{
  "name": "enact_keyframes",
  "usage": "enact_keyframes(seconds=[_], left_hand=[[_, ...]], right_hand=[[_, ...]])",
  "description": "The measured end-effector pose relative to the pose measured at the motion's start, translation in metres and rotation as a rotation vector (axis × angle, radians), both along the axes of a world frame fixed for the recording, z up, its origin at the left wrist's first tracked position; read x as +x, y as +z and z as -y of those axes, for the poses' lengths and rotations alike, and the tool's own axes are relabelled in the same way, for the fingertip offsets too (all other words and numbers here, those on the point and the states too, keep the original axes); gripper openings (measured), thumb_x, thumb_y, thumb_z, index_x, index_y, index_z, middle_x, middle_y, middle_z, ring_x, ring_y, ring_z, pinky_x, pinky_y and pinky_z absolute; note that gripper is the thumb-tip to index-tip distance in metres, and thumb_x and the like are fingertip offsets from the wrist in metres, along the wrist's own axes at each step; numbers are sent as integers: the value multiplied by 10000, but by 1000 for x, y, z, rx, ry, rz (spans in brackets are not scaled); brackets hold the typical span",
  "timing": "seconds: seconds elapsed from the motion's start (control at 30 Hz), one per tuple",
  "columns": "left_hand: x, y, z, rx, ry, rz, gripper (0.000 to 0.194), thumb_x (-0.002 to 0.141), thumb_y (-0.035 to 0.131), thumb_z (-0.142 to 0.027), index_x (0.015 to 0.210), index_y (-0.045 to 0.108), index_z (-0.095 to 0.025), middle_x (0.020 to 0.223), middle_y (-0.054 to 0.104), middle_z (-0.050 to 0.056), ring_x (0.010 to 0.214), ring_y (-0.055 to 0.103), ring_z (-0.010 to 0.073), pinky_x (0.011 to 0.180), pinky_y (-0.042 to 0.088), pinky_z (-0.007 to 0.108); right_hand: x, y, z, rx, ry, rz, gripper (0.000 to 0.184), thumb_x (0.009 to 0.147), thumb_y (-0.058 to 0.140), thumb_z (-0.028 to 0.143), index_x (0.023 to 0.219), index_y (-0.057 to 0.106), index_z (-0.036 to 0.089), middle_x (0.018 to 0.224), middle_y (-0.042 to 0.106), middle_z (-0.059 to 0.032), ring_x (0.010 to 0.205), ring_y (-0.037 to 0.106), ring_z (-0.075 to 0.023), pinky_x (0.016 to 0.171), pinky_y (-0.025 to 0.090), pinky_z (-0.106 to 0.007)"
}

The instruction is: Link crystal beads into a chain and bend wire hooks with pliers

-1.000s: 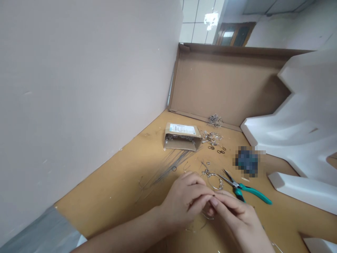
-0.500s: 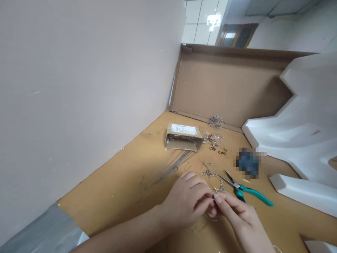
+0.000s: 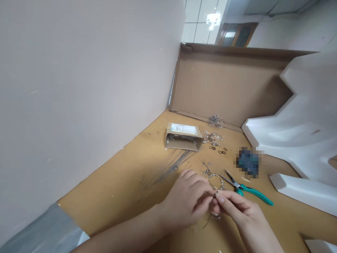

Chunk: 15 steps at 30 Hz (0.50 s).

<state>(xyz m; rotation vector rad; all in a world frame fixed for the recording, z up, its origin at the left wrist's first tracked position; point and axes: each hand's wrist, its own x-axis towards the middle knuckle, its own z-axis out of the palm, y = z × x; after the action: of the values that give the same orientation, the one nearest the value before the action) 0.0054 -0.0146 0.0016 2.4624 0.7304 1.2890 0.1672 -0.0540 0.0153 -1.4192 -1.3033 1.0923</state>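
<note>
The left hand [image 3: 184, 200] and right hand [image 3: 240, 211] met with fingertips pinched on a small dark piece [image 3: 216, 192], located above the tabletop [image 3: 118, 203] near the green-handled pliers [image 3: 254, 194].

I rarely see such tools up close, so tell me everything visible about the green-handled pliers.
The pliers have long, slim, tapering metal jaws, spread apart, and teal-green grips that look like plastic. They lie on the tabletop, tips pointing away from the person, beside a beaded wire loop. The right hand hides part of one grip; no hand holds them. Contact with the loop is unclear.
</note>
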Motion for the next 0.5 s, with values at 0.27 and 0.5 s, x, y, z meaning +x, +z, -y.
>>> enact_keyframes(seconds=[0.27, 0.5], left_hand=[[0, -1, -2, 142, 36, -114, 160, 850, 397, -204, 808, 548, -171, 825, 574, 16, 813, 447, 142, 808, 333, 307], [2, -1, 5, 166, 38, -44, 163, 830, 368, -169, 753, 512, -153, 772, 542, 38, 747, 430, 151, 720, 345, 306]], right_hand=[[-11, 9, 6, 35, -15, 91, 299, 717, 569, 455, 578, 632, 198, 544, 598, -10, 576, 532, -161, 576, 433, -236], [-9, 8, 4, 3, -101, -63, 237, 639, 670, 421, 681, 695, 189, 540, 632, -9, 567, 571, -158, 585, 472, -237]])
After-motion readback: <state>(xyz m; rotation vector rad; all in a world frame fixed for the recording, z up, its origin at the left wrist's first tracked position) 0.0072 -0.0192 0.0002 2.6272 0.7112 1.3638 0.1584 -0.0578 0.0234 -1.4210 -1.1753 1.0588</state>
